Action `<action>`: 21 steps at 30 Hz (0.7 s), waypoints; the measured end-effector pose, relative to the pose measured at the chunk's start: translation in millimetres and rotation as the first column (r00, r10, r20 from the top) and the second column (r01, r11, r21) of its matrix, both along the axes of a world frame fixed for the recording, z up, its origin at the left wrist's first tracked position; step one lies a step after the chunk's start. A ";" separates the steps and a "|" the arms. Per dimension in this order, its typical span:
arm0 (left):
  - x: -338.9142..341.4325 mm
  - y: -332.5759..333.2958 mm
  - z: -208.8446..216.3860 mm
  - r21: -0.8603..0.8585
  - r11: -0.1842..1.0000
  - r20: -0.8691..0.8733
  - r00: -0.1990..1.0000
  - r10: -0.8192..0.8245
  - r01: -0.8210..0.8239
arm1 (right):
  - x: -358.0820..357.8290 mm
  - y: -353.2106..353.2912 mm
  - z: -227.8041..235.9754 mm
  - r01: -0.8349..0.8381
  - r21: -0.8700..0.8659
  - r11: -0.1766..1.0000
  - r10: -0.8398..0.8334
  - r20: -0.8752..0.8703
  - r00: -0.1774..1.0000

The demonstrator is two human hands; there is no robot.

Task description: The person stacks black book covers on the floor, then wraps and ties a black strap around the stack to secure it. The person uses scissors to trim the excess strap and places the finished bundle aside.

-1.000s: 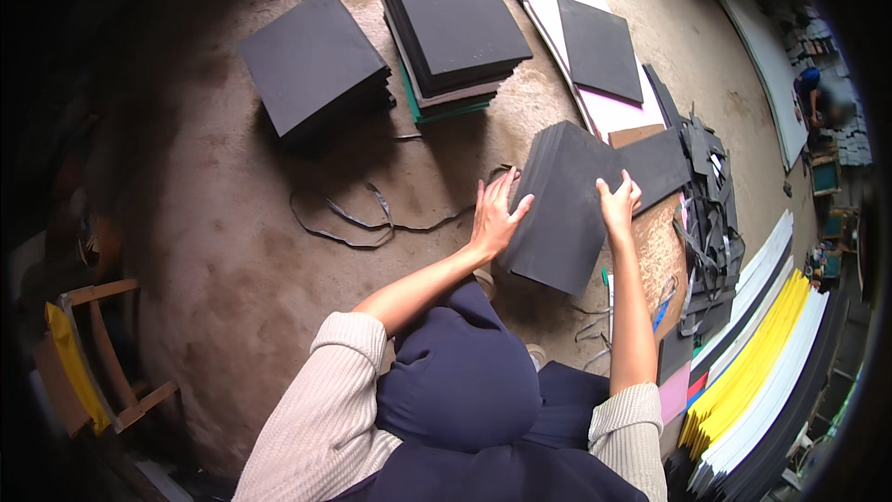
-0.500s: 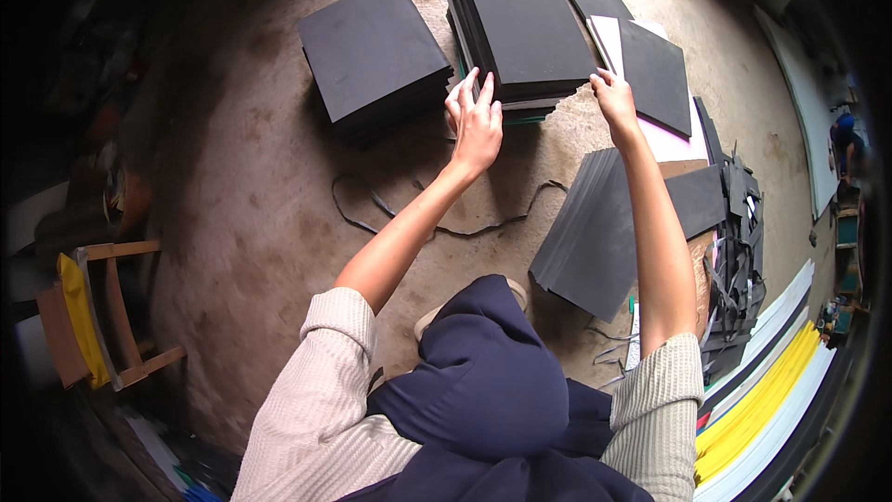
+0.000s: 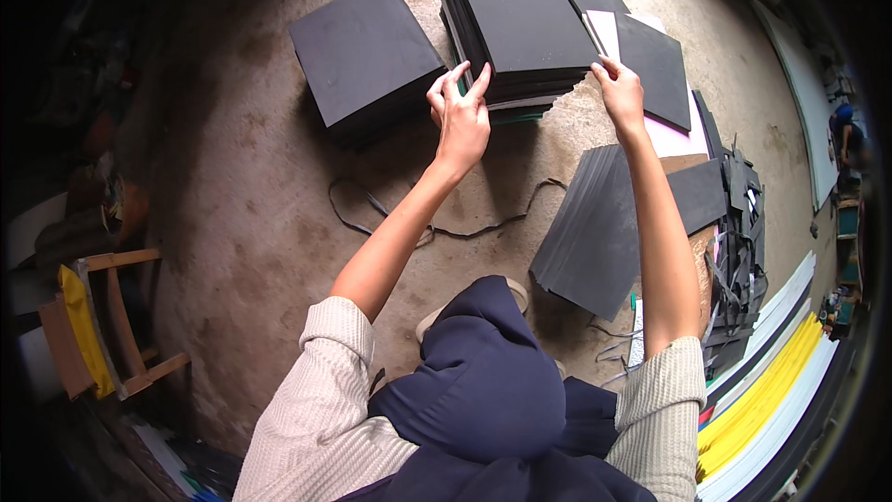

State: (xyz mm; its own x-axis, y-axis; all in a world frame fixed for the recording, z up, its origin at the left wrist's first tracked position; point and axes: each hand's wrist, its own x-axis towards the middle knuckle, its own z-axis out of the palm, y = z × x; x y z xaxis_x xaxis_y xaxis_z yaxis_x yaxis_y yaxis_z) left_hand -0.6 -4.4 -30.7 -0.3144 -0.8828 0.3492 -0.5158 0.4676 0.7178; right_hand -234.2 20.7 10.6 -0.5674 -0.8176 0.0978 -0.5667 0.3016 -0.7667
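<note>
Though it's mostly black, the stack [image 3: 520, 14] shows green.

In the upper middle of the frame, the left hand [image 3: 461, 124] is spreading its fingers; further right, the right hand [image 3: 620, 96] is curling its fingers. Both forearms [image 3: 395, 246] are slanting upward.

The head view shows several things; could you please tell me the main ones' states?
Middle stack: piled, edges uneven
Left hand: fingers spread, at that stack's near left corner
Right hand: fingertips at that stack's near right corner, grip unclear
Left stack: piled, top flat
Right stack: fanned, edges stepped
Dark strap: loose, lying in curves
Dark scraps: heaped
</note>
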 end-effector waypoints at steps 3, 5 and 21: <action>0.2 3.0 -17.7 0.051 0.999 0.016 1.000 0.005 -0.006 | 11.1 1.1 -22.3 0.051 -0.045 0.998 -0.052 -0.022 0.998; -0.5 2.5 -23.7 0.049 0.999 0.016 1.000 -0.009 0.008 | 8.5 1.0 -26.9 0.073 0.016 0.997 -0.074 0.073 0.995; -19.5 18.2 -3.1 0.266 0.962 -0.392 0.905 0.165 -0.061 | 6.8 0.0 -15.1 0.120 -0.096 0.988 -0.016 0.712 0.702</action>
State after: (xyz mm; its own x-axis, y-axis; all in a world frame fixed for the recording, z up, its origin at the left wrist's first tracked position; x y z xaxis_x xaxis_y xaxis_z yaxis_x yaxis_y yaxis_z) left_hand -20.2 13.8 -33.7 -0.0839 -0.9770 0.1963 -0.1930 0.2092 0.9586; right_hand -227.3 20.7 -4.5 -0.5651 -0.7836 -0.2579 0.1773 0.1900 -0.9656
